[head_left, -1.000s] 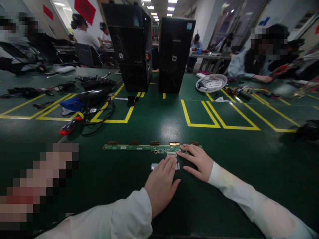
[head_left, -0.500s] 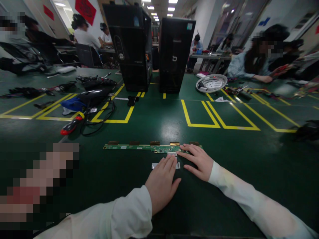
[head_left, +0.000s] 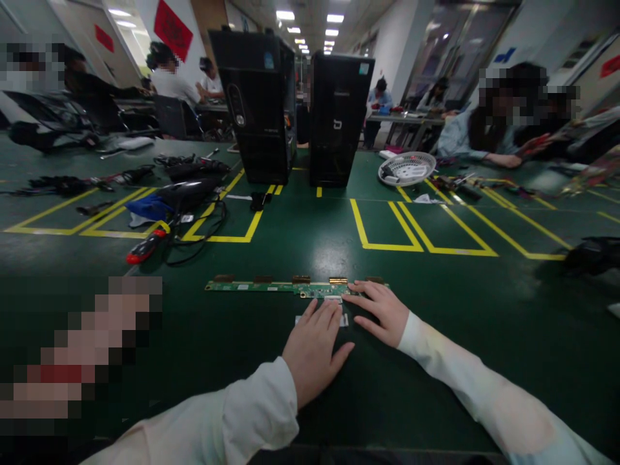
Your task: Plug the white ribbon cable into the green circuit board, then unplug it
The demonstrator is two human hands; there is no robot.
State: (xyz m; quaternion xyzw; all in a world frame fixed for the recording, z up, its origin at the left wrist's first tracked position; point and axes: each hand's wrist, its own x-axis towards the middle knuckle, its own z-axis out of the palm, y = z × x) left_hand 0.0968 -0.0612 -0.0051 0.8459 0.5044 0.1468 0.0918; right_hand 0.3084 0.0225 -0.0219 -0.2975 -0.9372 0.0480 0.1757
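A long narrow green circuit board [head_left: 261, 285] lies flat on the green table [head_left: 436, 310] in front of me. My left hand [head_left: 312, 349] rests palm down with fingers stretched out over a small white flat piece [head_left: 299, 320] just below the board. My right hand [head_left: 380, 310] lies flat with spread fingers, its fingertips touching the right end of the board. Neither hand grips anything.
Two black computer towers [head_left: 339, 116] stand at the back centre. A red-handled tool [head_left: 148, 245], black cables and a blue cloth [head_left: 148, 206] lie at the left. A white fan grille [head_left: 407, 168] sits at the back right. Other people work at the far tables.
My view has tilted slightly, so everything sits a little lower and closer. Both hands stay flat at the board, with barely any movement.
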